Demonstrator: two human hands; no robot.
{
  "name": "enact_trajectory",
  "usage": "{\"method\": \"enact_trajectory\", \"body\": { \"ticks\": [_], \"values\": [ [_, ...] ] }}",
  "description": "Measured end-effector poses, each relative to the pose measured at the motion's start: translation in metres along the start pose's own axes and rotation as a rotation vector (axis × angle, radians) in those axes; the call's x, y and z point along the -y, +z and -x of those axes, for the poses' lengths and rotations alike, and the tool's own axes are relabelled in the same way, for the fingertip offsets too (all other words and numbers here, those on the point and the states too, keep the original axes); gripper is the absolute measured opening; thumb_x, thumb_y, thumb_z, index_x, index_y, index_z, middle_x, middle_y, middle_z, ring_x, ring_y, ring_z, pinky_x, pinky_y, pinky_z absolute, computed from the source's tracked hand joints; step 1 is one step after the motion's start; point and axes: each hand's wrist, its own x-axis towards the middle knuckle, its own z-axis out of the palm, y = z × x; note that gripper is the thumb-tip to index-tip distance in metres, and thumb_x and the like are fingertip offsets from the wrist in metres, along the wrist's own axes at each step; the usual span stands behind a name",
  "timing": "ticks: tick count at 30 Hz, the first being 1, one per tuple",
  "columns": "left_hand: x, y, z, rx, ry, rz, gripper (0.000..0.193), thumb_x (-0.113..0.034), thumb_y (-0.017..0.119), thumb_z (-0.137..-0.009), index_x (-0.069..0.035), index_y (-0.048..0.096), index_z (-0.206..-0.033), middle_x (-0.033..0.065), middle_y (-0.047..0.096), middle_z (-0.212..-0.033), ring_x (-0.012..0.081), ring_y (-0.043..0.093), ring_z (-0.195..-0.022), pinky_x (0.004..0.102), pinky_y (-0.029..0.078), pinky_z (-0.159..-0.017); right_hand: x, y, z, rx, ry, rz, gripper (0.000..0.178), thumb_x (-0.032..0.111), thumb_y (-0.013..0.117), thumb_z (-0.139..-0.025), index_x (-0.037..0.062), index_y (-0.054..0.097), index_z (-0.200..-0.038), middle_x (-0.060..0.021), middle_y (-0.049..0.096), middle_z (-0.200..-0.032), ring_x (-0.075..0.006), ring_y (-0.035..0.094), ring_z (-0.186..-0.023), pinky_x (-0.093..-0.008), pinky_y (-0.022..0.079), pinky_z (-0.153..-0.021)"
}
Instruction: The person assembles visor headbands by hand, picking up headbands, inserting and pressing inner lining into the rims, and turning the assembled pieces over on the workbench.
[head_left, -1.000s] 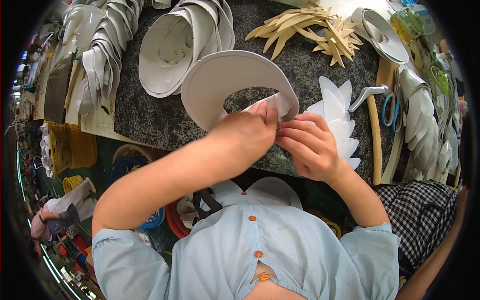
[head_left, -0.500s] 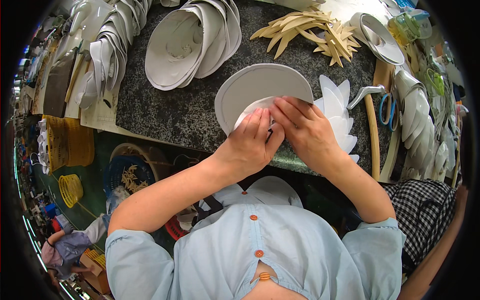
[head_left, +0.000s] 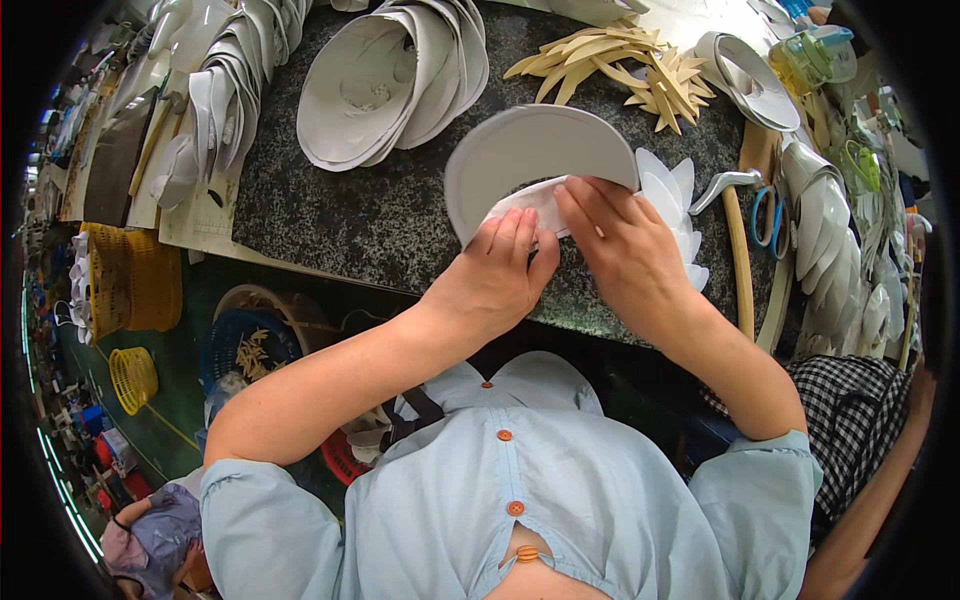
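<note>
A curved white shoe upper (head_left: pixel 540 125), rounded like a wide loop and pale grey-white on the face I see, is held over the dark speckled worktop (head_left: pixel 340 235). My left hand (head_left: pixel 500 265) pinches its near edge, fingers bunched over a folded strip. Close beside it, my right hand (head_left: pixel 625 245) grips the right part of the same edge, its fingertips on the strip and its thumb mostly hidden. An opening shows between the far band and the strip. Right of my right hand lies a fan of white pointed pieces (head_left: pixel 668 190).
Stacked white uppers (head_left: pixel 350 100) stand at the far left of the worktop. Thin tan strips (head_left: pixel 610 55) lie at the back. To the right are a wooden-handled hammer (head_left: pixel 738 250), blue-handled scissors (head_left: pixel 768 220) and more uppers (head_left: pixel 820 210). Yellow baskets (head_left: pixel 130 285) stand on the left. Another person sits right.
The shoe upper has shifted slightly away and to the right. My hands have moved a little apart along its near edge, and the opening behind the strip shows wider.
</note>
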Motion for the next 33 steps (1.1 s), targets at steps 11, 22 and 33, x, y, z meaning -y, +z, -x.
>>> {"method": "enact_trajectory", "body": {
  "ticks": [11,22,33],
  "values": [
    [-0.001,-0.021,-0.023,0.230,0.080,0.018,0.043,-0.012,0.061,-0.080,0.014,0.059,-0.114,0.0294,0.062,-0.116,0.0316,0.064,-0.104,0.0323,0.055,-0.084,-0.028,-0.003,0.015,0.057,0.225,-0.538,0.033,-0.003,0.062,-0.081,0.0057,0.060,-0.113,-0.0095,0.063,-0.116,-0.0320,0.067,-0.096,-0.0434,0.056,-0.076],
    [0.016,-0.019,-0.033,0.052,0.094,0.083,0.025,-0.010,0.063,-0.081,0.004,0.062,-0.101,0.0149,0.064,-0.096,0.0218,0.066,-0.090,0.0270,0.057,-0.074,-0.040,0.009,0.024,-0.151,0.053,-0.398,0.031,0.006,0.064,-0.080,0.0071,0.069,-0.111,-0.0078,0.066,-0.119,-0.0251,0.071,-0.087,-0.0332,0.060,-0.071],
    [0.019,-0.011,-0.059,0.081,-0.255,0.630,0.013,-0.013,0.063,-0.091,-0.001,0.064,-0.087,0.0135,0.066,-0.089,0.0316,0.067,-0.082,0.0420,0.055,-0.070,-0.049,-0.004,0.012,-0.044,0.024,-0.378,0.025,0.004,0.068,-0.081,0.0032,0.069,-0.106,-0.0100,0.069,-0.112,-0.0275,0.071,-0.085,-0.0350,0.059,-0.072]
  ]
}}
